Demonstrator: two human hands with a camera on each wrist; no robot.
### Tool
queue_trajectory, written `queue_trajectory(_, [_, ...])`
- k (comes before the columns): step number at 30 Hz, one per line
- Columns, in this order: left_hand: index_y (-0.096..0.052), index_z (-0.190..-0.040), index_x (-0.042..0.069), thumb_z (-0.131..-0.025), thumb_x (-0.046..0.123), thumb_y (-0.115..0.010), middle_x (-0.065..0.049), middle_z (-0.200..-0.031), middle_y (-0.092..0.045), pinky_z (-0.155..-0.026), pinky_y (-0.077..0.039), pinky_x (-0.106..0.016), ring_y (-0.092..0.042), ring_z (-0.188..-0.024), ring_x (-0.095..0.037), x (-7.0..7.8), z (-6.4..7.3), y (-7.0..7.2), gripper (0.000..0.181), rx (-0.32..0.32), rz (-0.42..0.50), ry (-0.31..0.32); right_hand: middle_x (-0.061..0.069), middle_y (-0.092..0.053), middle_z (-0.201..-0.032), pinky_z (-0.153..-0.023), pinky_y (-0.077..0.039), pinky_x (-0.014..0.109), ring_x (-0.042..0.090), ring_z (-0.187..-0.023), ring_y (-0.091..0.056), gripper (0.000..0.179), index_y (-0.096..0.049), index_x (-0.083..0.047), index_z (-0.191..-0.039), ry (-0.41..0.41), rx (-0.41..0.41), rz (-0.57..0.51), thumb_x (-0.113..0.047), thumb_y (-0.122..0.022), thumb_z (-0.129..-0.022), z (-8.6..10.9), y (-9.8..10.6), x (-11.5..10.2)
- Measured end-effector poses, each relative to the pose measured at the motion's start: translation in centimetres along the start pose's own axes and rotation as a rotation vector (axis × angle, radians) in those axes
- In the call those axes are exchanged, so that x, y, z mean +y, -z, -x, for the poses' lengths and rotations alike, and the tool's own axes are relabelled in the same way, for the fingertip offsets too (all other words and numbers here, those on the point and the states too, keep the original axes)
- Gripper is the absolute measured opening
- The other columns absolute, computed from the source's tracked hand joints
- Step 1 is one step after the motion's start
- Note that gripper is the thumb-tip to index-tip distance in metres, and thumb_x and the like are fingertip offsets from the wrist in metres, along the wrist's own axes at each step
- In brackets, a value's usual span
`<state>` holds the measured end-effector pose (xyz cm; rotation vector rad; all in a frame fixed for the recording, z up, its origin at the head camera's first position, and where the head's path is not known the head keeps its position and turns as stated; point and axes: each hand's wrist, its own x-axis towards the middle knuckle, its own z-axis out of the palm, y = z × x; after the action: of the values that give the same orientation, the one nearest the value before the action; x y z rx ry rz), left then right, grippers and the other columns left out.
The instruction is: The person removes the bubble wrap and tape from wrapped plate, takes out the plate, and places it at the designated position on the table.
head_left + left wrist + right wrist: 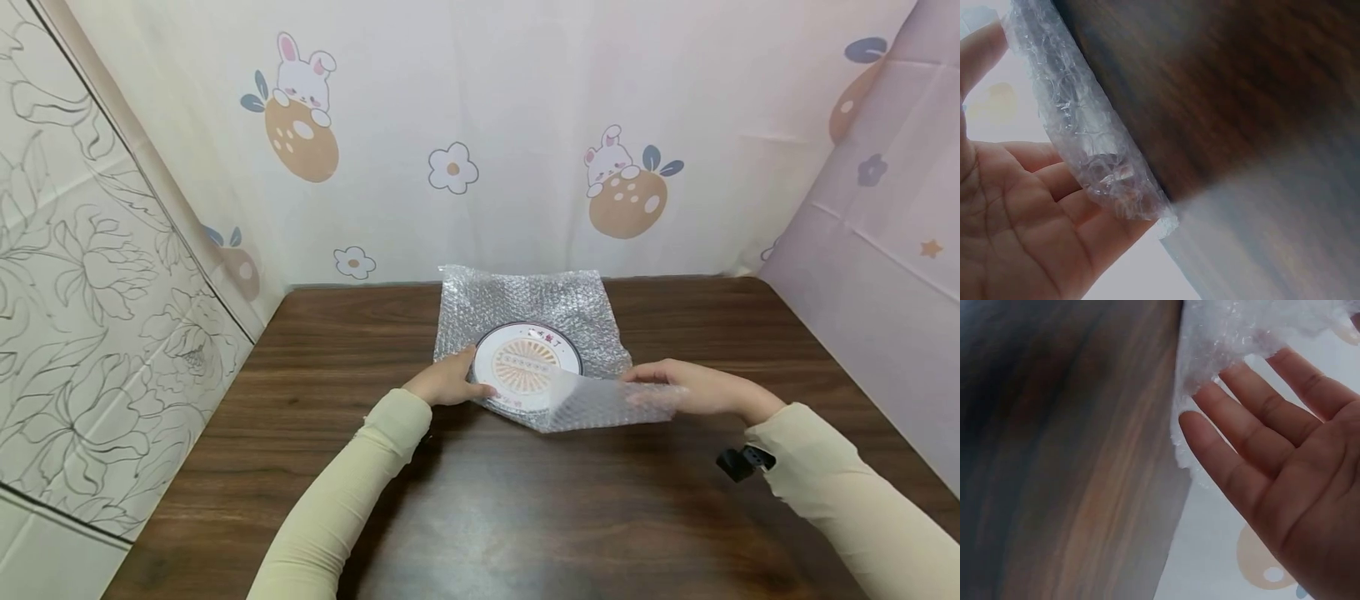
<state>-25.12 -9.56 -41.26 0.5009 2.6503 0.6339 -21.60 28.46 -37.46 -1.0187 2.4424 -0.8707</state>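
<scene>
A round white plate (491, 358) with an orange radial pattern and a dark rim lies on a sheet of bubble wrap (525, 292). My left hand (447, 379) holds the plate's left edge, its thumb over the rim; in the left wrist view, bubble wrap (1079, 119) lies between thumb and fingers. A flap of the wrap covers the plate's lower right part and stretches rightward. At its right end is my right hand (693, 387), partly behind the see-through flap. The right wrist view shows that hand's nearly straight fingers (1247, 431) touching the wrap.
All of this lies on a dark brown wooden table (510, 517), towards its back edge. A pale curtain (525, 100) printed with rabbits and flowers hangs behind, and a flower-patterned panel (97, 250) stands on the left. A small black device (742, 462) sits at the right wrist.
</scene>
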Motion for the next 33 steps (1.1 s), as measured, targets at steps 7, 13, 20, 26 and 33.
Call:
queue_trajectory(7, [-0.013,-0.156,-0.001,-0.091,0.050,-0.065,-0.017,-0.162,-0.019,-0.122,-0.024,-0.043,-0.022,-0.150,-0.032,0.1,0.0,-0.1,0.098,0.000,0.000,0.006,-0.002,-0.070,-0.113,-0.079,-0.052,0.022,-0.001,-0.098,-0.060,0.031,-0.064,-0.011,-0.124,0.020,0.057,0.099,-0.024,-0.062,-0.096,1.0,-1.3,0.6])
queue_trajectory(13, [-0.013,-0.156,-0.002,-0.091,0.049,-0.065,-0.018,-0.162,-0.019,-0.122,-0.025,-0.043,-0.023,-0.150,-0.032,0.0,0.0,-0.1,0.098,0.001,0.004,-0.003,-0.002,-0.068,-0.115,-0.084,-0.054,0.028,0.005,-0.103,-0.062,0.033,-0.067,-0.014,-0.119,0.008,0.147,0.216,-0.032,-0.069,-0.092,1.3,-2.8,0.7])
queue_trajectory(20, [-0.013,-0.155,-0.003,-0.091,0.051,-0.065,-0.019,-0.162,-0.019,-0.122,-0.025,-0.043,-0.023,-0.150,-0.033,-0.1,0.0,-0.1,0.099,0.001,0.002,-0.008,0.018,-0.051,-0.144,-0.099,-0.046,0.056,0.041,-0.131,-0.049,0.053,-0.059,-0.009,-0.134,-0.046,0.164,0.324,-0.041,-0.066,-0.092,1.7,-4.1,1.0])
queue_trajectory(26, [-0.014,-0.155,-0.003,-0.090,0.051,-0.065,-0.020,-0.162,-0.020,-0.121,-0.027,-0.044,-0.025,-0.149,-0.034,-0.1,0.1,-0.1,0.099,0.001,0.006,-0.008,0.017,-0.036,-0.156,-0.103,-0.042,0.060,0.048,-0.141,-0.032,0.070,-0.049,-0.010,-0.145,-0.098,0.145,0.380,-0.054,-0.061,-0.092,2.2,-4.8,1.0])
queue_trajectory(33, [-0.014,-0.155,-0.004,-0.090,0.050,-0.065,-0.021,-0.161,-0.020,-0.121,-0.027,-0.044,-0.025,-0.149,-0.034,0.0,0.0,-0.1,0.099,0.004,0.002,-0.009,0.017,-0.033,-0.158,-0.102,-0.044,0.059,0.048,-0.142,-0.030,0.076,-0.045,-0.010,-0.148,-0.123,0.093,0.426,-0.060,-0.057,-0.091,2.1,-5.1,1.2])
